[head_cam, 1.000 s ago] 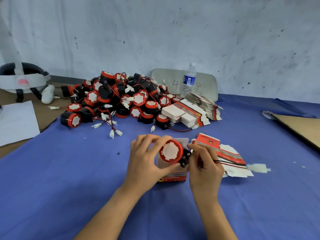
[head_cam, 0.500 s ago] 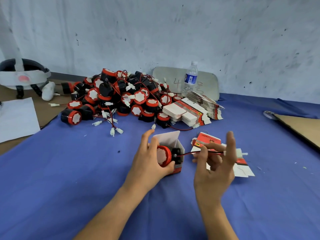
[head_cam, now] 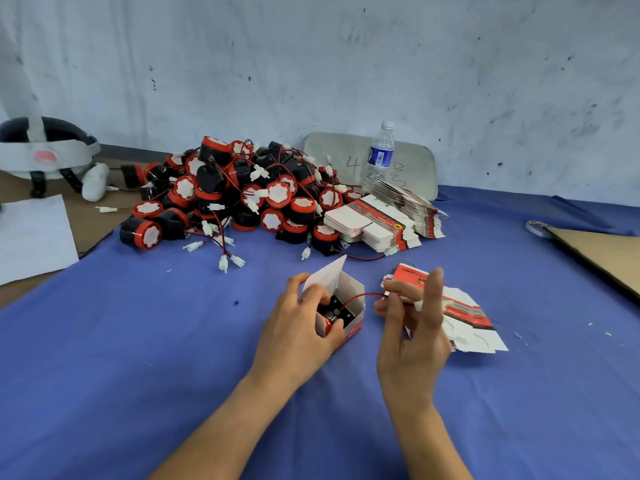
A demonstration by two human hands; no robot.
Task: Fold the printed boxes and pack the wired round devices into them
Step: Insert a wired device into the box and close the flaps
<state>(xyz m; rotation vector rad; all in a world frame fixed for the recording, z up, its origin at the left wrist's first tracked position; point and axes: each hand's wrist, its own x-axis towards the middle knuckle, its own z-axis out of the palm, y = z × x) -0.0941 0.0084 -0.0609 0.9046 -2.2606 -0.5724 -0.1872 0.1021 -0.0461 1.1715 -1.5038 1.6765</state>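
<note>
Your left hand (head_cam: 294, 334) grips the box (head_cam: 351, 292), device (head_cam: 332, 311) now inside. Your right hand (head_cam: 412, 341) pinches the wire (head_cam: 360, 296); tuck it next.

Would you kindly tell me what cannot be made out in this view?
Head view:
The round device: mostly hidden by the open box and the left hand.
The red wire: far end lost among the right hand fingers.
Print on the flat boxes: too blurred to read.
The headset: cut by the left edge.
</note>
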